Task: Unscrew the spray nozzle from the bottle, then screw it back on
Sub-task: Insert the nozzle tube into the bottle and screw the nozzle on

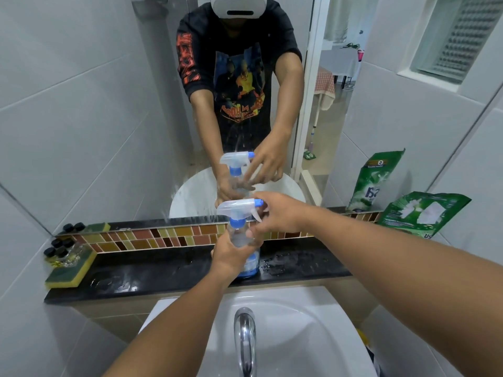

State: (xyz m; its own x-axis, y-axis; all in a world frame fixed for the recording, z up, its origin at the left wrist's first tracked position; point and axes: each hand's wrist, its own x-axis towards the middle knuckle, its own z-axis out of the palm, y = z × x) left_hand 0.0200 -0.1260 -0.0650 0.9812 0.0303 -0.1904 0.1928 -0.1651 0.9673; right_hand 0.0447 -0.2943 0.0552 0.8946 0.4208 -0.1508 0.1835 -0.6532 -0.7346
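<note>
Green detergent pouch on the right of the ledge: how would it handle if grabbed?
The green pouch is probably floppy: its film looks creased and it slumps against the wall. Its top looks torn open, so tilting may spill contents. Likely light, since it looks flat and crumpled.

My left hand [231, 254] wraps the bottle [249, 263], hiding most of its clear middle. My right hand [275, 213] covers the far side of the spray nozzle [239, 209], so I cannot tell how my fingertips sit on its collar. The tap [245, 338] and basin [313, 322] are cut off by the bottom edge.
</note>
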